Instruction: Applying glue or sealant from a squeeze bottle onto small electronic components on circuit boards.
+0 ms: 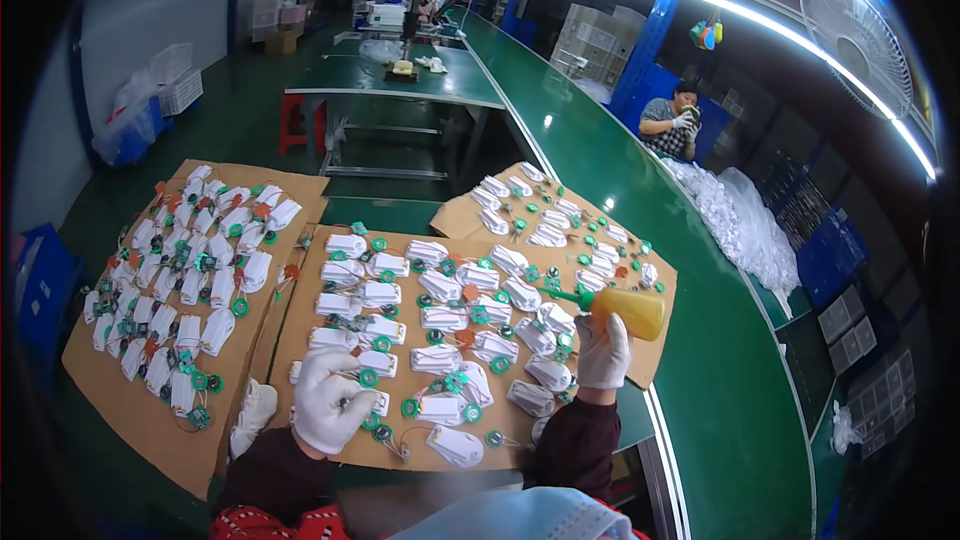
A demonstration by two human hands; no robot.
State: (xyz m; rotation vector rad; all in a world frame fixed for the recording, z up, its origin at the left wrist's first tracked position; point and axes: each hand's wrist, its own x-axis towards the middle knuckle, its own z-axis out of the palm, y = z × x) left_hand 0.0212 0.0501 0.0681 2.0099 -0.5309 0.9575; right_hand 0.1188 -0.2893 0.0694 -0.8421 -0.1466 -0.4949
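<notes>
My right hand [604, 350], in a white glove, grips a squeeze bottle [634, 313] of yellow-amber liquid. The bottle lies nearly level above the cardboard, its green nozzle [568, 294] pointing left over the white plastic housings [521, 293]. My left hand [328, 402], also gloved, is low over the near left part of the middle cardboard sheet [290, 418]. Its fingers are curled together beside a white housing [378, 402]; what they pinch, if anything, is hidden. Green circuit boards and round green-rimmed parts [369, 378] on thin wires lie among the housings.
More housings with wired boards cover a left cardboard sheet [150, 430] and a far right sheet [455, 215]. A green conveyor belt [715, 380] runs along the right. Beyond it a person [668, 125] sits near a heap of clear plastic bags [735, 215]. A white cloth [254, 418] lies by my left forearm.
</notes>
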